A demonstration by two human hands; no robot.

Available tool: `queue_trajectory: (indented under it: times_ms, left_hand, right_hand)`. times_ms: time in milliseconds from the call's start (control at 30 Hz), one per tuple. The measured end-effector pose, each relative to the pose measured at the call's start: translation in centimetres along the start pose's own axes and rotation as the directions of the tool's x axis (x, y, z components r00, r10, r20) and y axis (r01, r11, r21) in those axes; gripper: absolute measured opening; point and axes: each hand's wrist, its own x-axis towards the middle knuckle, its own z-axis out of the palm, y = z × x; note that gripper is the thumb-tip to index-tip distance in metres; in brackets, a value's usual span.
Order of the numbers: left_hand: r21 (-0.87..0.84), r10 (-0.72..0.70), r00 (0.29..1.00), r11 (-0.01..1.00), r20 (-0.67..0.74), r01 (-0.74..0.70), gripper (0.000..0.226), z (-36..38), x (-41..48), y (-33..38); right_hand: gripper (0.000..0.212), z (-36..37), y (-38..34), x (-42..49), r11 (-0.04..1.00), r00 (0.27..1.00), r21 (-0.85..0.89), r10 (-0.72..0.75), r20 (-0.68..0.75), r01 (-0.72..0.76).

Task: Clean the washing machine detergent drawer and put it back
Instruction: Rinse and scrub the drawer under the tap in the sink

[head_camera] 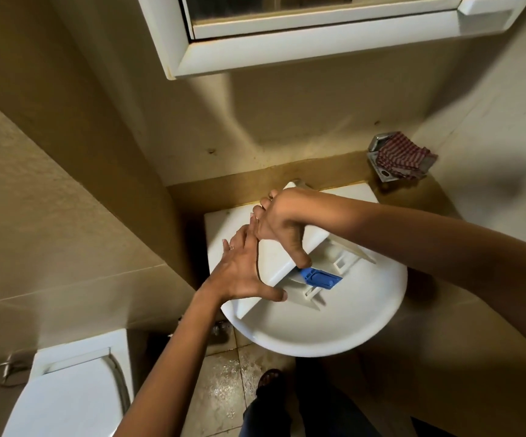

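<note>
The white sink (pixel 365 326) holds the task's thing. The detergent drawer (pixel 283 257) lies slanted across the basin, with its front panel to the left and its compartments facing right. The right hand (pixel 282 219) grips the panel from above, its fingers curled over the far edge and the thumb pressed down beside the blue insert (pixel 320 277). The left hand (pixel 242 275) is spread against the panel's end, fingers straight and apart, thumb braced on the lower edge. It steadies the drawer rather than clamping it.

Only one hand really holds the drawer, so a wet or soapy panel could slip and knock against the porcelain, perhaps cracking a thin rib. The blue insert looks removable, and thumb pressure could pop it loose into the basin.

Counted: one wall cabinet (pixel 286 58), one toilet (pixel 66 389), one sink, one drawer, two hands, one checked cloth (pixel 403 156), one blue insert, one ring (pixel 231 247) on the left hand.
</note>
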Motion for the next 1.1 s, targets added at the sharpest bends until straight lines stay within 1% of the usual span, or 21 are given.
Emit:
queue_trajectory:
  times_ms: [133, 167, 200, 267, 300, 333, 367, 400, 433, 467, 533, 567, 600, 633, 700, 767, 800, 867, 933, 1000, 1100]
  left_hand:
    - [-0.212, -0.12, 0.993, 0.971, -0.023, 0.112, 0.135, 1.1, -0.5, -0.5]
    - [-0.27, -0.149, 0.988, 0.953, -0.031, 0.135, 0.132, 1.5, -0.8, -0.8]
    - [-0.331, -0.18, 0.983, 0.931, -0.04, 0.157, 0.131, 1.9, -1.2, -1.1]
    - [-0.459, -0.255, 0.966, 0.865, -0.049, 0.205, 0.133, 2.6, -2.2, -1.7]
    - [-0.529, -0.294, 0.955, 0.817, -0.044, 0.227, 0.13, 2.9, -2.8, -1.9]
    - [-0.602, -0.323, 0.946, 0.762, -0.034, 0.239, 0.121, 3.2, -3.3, -1.9]
    - [-0.671, -0.344, 0.938, 0.701, -0.024, 0.24, 0.105, 3.5, -3.8, -1.8]
    - [-0.732, -0.366, 0.931, 0.638, -0.011, 0.242, 0.09, 3.7, -4.4, -1.6]
    - [-0.779, -0.384, 0.923, 0.578, 0.002, 0.242, 0.085, 3.9, -4.8, -1.5]
    - [-0.815, -0.401, 0.916, 0.526, 0.017, 0.245, 0.092, 4.1, -5.2, -1.5]
    - [-0.85, -0.429, 0.9, 0.443, 0.077, 0.284, 0.114, 4.6, -5.7, -1.4]
    - [-0.862, -0.438, 0.894, 0.415, 0.091, 0.291, 0.112, 5.0, -5.9, -1.4]
    - [-0.87, -0.454, 0.885, 0.39, 0.102, 0.301, 0.102, 5.3, -6.0, -1.4]
    - [-0.877, -0.482, 0.867, 0.356, 0.124, 0.323, 0.089, 5.6, -6.0, -1.3]
    - [-0.868, -0.541, 0.823, 0.311, 0.175, 0.388, 0.066, 6.0, -5.9, -1.1]
    - [-0.856, -0.557, 0.804, 0.293, 0.209, 0.426, 0.058, 6.4, -5.8, -1.2]
    - [-0.863, -0.56, 0.798, 0.267, 0.224, 0.43, 0.062, 6.5, -5.8, -1.1]
    - [-0.873, -0.585, 0.767, 0.193, 0.265, 0.449, 0.08, 6.9, -5.4, -1.2]
    - [-0.875, -0.622, 0.734, 0.157, 0.273, 0.459, 0.09, 7.3, -5.1, -1.1]
    - [-0.876, -0.664, 0.702, 0.147, 0.257, 0.46, 0.087, 7.7, -4.8, -0.6]
    - [-0.881, -0.738, 0.632, 0.111, 0.237, 0.46, 0.075, 8.7, -4.5, 0.2]
  right_hand:
    - [0.097, -0.4, 0.3, 0.9, 0.995, 0.997, 0.071, -0.073, 0.001, 0.073]
    - [0.094, -0.4, 0.7, 0.8, 0.99, 0.995, 0.1, -0.091, -0.05, 0.096]
    - [0.092, -0.2, 1.2, 0.7, 0.986, 0.986, 0.126, -0.095, -0.139, 0.112]
    - [0.087, 0.6, 2.8, 0.3, 0.946, 0.924, 0.262, -0.083, -0.373, 0.191]
    - [0.077, 1.4, 3.6, 0.0, 0.879, 0.874, 0.387, -0.062, -0.483, 0.277]
    - [0.064, 2.4, 4.5, -0.4, 0.771, 0.818, 0.517, -0.008, -0.575, 0.372]
    - [0.049, 3.6, 5.3, -0.6, 0.631, 0.763, 0.629, 0.089, -0.641, 0.454]
    - [0.037, 5.0, 5.8, -0.8, 0.469, 0.715, 0.714, 0.218, -0.664, 0.52]
    - [0.028, 6.6, 6.2, -0.8, 0.305, 0.678, 0.763, 0.351, -0.646, 0.569]
    - [0.021, 8.1, 6.4, -0.7, 0.172, 0.649, 0.783, 0.47, -0.598, 0.597]
    - [0.012, 11.3, 6.4, 0.1, -0.021, 0.612, 0.799, 0.655, -0.444, 0.601]
    - [0.009, 12.9, 6.4, 0.7, -0.129, 0.611, 0.798, 0.718, -0.335, 0.589]
    - [0.007, 14.5, 6.3, 1.4, -0.246, 0.624, 0.788, 0.752, -0.213, 0.565]
    - [0.007, 16.1, 6.1, 2.1, -0.357, 0.653, 0.774, 0.752, -0.095, 0.524]
    - [0.013, 19.0, 5.4, 3.9, -0.537, 0.739, 0.744, 0.668, 0.088, 0.398]
    - [0.013, 21.2, 4.7, 5.6, -0.697, 0.822, 0.651, 0.536, 0.194, 0.301]
    - [0.013, 21.9, 4.4, 6.5, -0.776, 0.856, 0.562, 0.47, 0.214, 0.285]
    - [0.016, 22.5, 4.2, 8.1, -0.892, 0.906, 0.352, 0.37, 0.207, 0.284]
    - [0.016, 22.1, 4.3, 9.6, -0.941, 0.926, 0.174, 0.323, 0.193, 0.292]
    - [0.018, 21.3, 4.5, 11.1, -0.95, 0.929, 0.087, 0.31, 0.2, 0.298]
    - [0.025, 20.2, 4.8, 12.8, -0.959, 0.943, 0.013, 0.281, 0.177, 0.284]
